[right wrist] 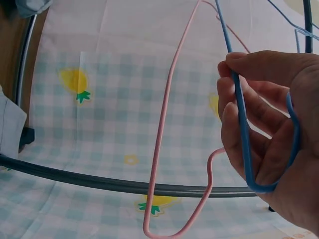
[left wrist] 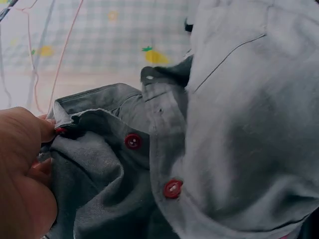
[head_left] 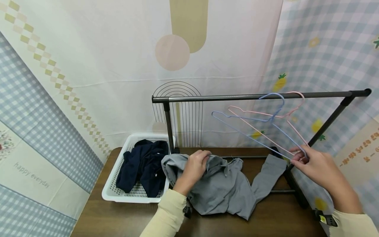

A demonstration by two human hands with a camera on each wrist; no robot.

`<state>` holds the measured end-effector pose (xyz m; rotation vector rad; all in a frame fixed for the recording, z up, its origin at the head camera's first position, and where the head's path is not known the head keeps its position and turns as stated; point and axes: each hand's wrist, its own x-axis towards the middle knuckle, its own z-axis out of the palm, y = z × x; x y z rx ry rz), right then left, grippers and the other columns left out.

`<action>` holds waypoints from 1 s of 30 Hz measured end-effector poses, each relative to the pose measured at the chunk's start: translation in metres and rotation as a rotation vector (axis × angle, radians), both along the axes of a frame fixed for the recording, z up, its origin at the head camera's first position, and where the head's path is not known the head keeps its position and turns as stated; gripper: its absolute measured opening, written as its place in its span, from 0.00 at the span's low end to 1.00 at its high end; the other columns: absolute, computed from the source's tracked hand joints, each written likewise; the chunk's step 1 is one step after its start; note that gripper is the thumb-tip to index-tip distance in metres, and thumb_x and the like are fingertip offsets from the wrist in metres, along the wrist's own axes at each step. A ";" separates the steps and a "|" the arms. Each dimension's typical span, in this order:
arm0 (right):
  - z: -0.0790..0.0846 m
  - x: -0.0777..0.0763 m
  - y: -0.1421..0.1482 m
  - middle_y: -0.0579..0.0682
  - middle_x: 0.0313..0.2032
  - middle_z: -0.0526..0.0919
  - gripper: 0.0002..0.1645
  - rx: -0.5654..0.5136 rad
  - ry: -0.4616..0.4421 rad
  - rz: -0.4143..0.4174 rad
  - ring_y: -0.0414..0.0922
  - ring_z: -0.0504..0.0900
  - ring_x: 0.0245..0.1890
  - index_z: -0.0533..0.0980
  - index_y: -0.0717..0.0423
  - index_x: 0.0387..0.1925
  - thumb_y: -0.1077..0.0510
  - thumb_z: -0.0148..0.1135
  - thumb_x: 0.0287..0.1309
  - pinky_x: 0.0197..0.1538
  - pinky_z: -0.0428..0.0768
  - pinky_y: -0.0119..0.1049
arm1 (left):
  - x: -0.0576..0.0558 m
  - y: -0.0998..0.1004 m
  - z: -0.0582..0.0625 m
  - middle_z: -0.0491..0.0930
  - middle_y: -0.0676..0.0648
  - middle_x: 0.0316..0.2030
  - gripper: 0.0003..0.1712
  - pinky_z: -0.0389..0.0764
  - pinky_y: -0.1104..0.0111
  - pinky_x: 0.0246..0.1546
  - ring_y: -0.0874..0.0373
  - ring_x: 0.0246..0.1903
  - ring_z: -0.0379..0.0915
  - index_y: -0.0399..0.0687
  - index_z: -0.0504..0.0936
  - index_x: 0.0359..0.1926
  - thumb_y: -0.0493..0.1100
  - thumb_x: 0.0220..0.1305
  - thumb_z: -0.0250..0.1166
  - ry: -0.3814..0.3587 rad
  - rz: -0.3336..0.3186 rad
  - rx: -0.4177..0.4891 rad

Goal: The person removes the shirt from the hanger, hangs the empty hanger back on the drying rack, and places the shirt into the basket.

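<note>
My left hand (head_left: 193,169) pinches the edge of a grey shirt (head_left: 225,191) and holds it up; the rest drapes over the tabletop, one sleeve stretched to the right. In the left wrist view, thumb and fingers grip the fabric by a red button (left wrist: 60,131), with more red buttons (left wrist: 133,141) down the front. My right hand (head_left: 321,168) holds a blue wire hanger (right wrist: 242,124) by its lower right corner, and the hanger's hook is up at the rail. Just behind it, a pink wire hanger (right wrist: 162,114) hangs on the rail.
A black rack rail (head_left: 219,98) spans above the wooden table (head_left: 124,220), its legs at both sides. On the left stands a white plastic basket (head_left: 108,189) with dark navy clothing (head_left: 145,164) inside. Patterned cloth (head_left: 103,49) hangs behind.
</note>
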<state>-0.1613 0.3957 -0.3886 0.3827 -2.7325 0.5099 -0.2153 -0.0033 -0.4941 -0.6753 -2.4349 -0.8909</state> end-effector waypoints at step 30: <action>-0.026 -0.008 0.012 0.54 0.30 0.84 0.14 -0.042 -0.036 -0.165 0.35 0.74 0.23 0.79 0.65 0.47 0.63 0.67 0.61 0.23 0.68 0.32 | 0.030 0.006 -0.015 0.80 0.45 0.56 0.26 0.85 0.63 0.52 0.54 0.54 0.81 0.46 0.78 0.65 0.51 0.71 0.68 0.113 -0.116 -0.271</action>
